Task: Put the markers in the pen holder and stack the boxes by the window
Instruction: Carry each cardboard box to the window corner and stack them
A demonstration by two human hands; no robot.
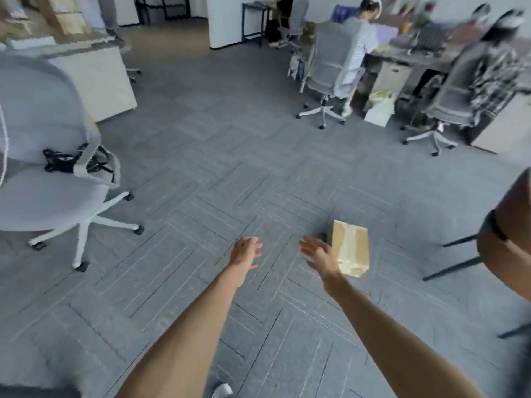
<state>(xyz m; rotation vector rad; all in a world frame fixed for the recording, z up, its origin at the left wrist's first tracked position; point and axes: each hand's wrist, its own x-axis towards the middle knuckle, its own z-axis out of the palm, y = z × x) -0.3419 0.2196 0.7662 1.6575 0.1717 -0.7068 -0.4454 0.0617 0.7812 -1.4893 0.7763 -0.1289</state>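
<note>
A small brown cardboard box [352,247] with pale tape lies on the grey carpet, right of centre. My right hand [319,255] is stretched out with fingers apart, just left of the box and overlapping its near left edge; whether it touches the box I cannot tell. My left hand [244,252] hangs over bare carpet further left, fingers loosely apart, holding nothing. No markers or pen holder are in view.
A grey office chair [51,179] stands at the left beside a white desk [94,79]. A brown chair [508,245] with dark legs is at the right edge. Two people sit on wheeled chairs [330,70] at desks at the far right.
</note>
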